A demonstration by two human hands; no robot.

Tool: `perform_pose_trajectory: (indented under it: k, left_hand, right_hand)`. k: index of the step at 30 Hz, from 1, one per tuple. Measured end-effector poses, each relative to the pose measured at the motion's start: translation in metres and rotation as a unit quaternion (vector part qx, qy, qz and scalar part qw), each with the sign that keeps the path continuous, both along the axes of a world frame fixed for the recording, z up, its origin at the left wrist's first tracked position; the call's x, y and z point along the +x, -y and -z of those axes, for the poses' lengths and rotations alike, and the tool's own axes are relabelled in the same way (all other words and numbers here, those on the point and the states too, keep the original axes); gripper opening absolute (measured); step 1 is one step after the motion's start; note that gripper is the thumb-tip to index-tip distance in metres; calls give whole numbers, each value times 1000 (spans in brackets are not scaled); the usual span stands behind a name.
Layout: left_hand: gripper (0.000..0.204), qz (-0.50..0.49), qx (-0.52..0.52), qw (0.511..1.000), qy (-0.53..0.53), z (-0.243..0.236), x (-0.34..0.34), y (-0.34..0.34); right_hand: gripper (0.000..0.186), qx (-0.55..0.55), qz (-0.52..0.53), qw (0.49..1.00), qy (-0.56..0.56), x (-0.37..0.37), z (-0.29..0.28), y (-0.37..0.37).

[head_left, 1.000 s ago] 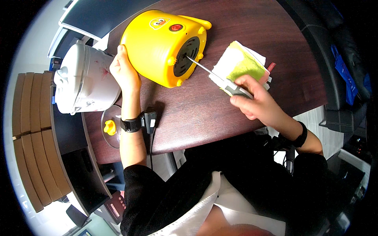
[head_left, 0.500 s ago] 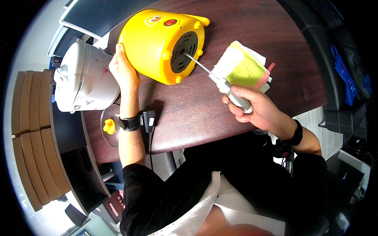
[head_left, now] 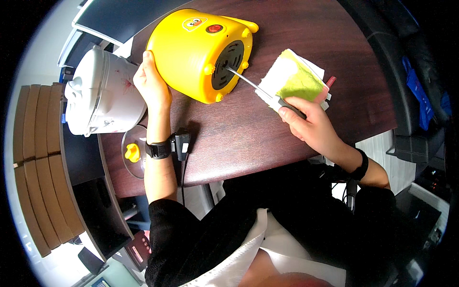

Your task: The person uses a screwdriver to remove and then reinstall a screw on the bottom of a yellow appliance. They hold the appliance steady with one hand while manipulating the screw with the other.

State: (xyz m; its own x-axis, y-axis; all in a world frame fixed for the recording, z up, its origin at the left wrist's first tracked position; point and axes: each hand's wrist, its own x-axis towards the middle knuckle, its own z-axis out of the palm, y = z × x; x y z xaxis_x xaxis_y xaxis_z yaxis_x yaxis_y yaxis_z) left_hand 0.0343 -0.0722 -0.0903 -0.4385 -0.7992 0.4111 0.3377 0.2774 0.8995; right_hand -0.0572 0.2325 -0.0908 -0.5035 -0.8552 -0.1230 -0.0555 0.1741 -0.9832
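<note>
A yellow electric cooker (head_left: pixel 179 57) lies on its side, its black slotted base (head_left: pixel 228 64) facing right and several small yellow feet around it. My left hand (head_left: pixel 154 91) grips the cooker at its left end, thumb on the outside; the other fingers are mostly hidden. With my right hand (head_left: pixel 313 125) I hold a screwdriver (head_left: pixel 251 82), my fingers wrapped round its grey handle. Its metal shaft reaches up to the middle of the base, where the tip meets it; any screw there is too small to make out.
A folded green and white cloth (head_left: pixel 299 79) lies right of the screwdriver on the dark wooden table (head_left: pixel 229 148). At left stand a white lidded rice cooker (head_left: pixel 114 91) and a glass lid with a yellow knob (head_left: pixel 132 152). Cardboard boxes (head_left: pixel 40 186) are stacked at far left.
My right hand has turned over the screwdriver handle and shifted slightly up and right. The yellow cooker has shifted slightly right, with my left hand still on it.
</note>
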Motion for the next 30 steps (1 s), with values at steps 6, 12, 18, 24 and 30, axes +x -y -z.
perform_pose_trajectory:
  k: [6, 12, 18, 24, 30]
  left_hand:
    - [33, -3, -2, 1000, 3, 1, 0, -2]
    - [33, 2, -5, 1000, 4, -2, 0, -4]
    - [33, 9, 7, 1000, 20, -2, 2, -2]
    - [32, 15, 17, 1000, 4, -1, 2, 2]
    - [32, 10, 6, 1000, 9, -1, 0, -3]
  right_hand:
    - [21, 17, 5, 999, 35, -2, 1, -2]
    - [20, -9, 2, 1000, 14, -2, 6, 0]
    - [21, 0, -9, 997, 71, -2, 11, 2]
    - [33, -16, -55, 839, 541, -12, 12, 6]
    - [28, -34, -44, 887, 458, -13, 9, 3]
